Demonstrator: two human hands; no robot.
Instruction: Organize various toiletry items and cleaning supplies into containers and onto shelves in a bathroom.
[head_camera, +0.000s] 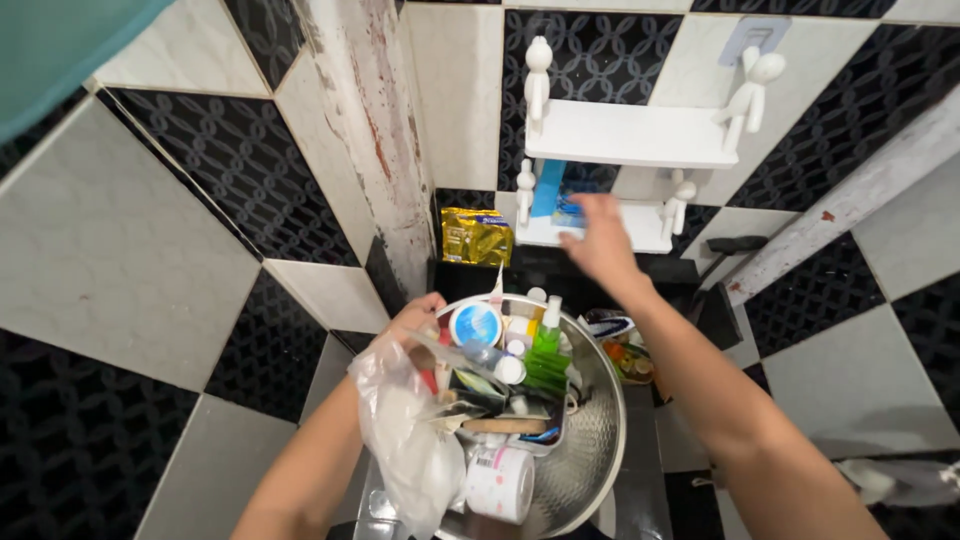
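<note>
right hand (598, 238) blurred; fingers hide blue box (568, 212)

the bare right arm is stretching forward and upward from the lower right, elbow nearly straight, forearm rising diagonally toward the middle. the right hand (600, 240) is reaching out, seen from its back, fingers curling loosely and slightly blurred. the bare left arm is coming up from the bottom edge, bending at the wrist. the left hand (415, 325) is closing its fingers in a gripping pose, knuckles facing up.
</note>
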